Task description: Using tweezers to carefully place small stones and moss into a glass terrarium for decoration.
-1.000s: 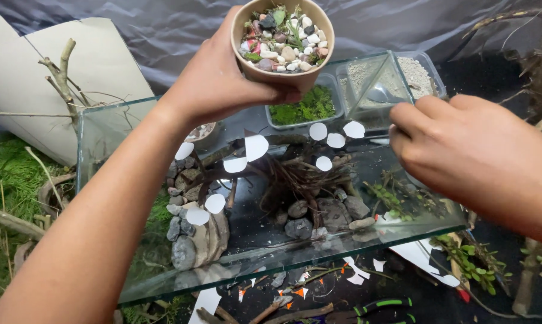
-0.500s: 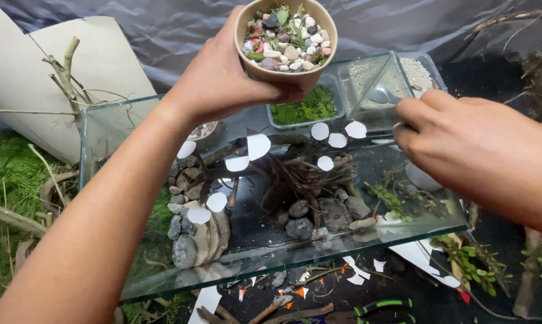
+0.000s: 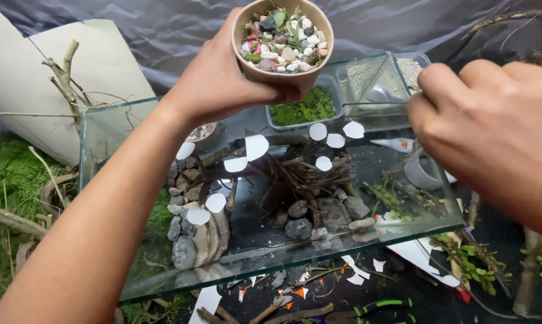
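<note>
While the left hand (image 3: 223,78) grips a round tan paper cup (image 3: 283,37) from the side and beneath, fingers wrapped tight around its wall, the cup sits above the far edge of a rectangular glass tank (image 3: 271,252). Its open mouth tips toward the camera, so its axis leans from upright toward the viewer. Inside lies a mix of small white, pink, grey and dark pebbles with scraps of green plant. The right hand (image 3: 493,132) hovers over the tank's right end with its fingers curled into a loose fist; whether it pinches anything cannot be told, though a thin rod (image 3: 373,103) runs leftward from it. The tank's long axis runs left to right. It holds dark branching driftwood (image 3: 295,174) dotted with white paper discs (image 3: 256,146), a stack of grey stones (image 3: 190,231) at left, rounded stones (image 3: 319,213) near the centre and small leafy sprigs (image 3: 388,201) at right. Behind the tank stand a clear tray of green moss (image 3: 304,108) and a tray of pale sand (image 3: 412,72). Dark sheeting (image 3: 163,30) covers the background, a pale card (image 3: 97,60) and bare twig (image 3: 64,78) lie at left above green moss (image 3: 7,174), and paper scraps (image 3: 355,276) and green-handled pliers (image 3: 382,307) lie in front.
</note>
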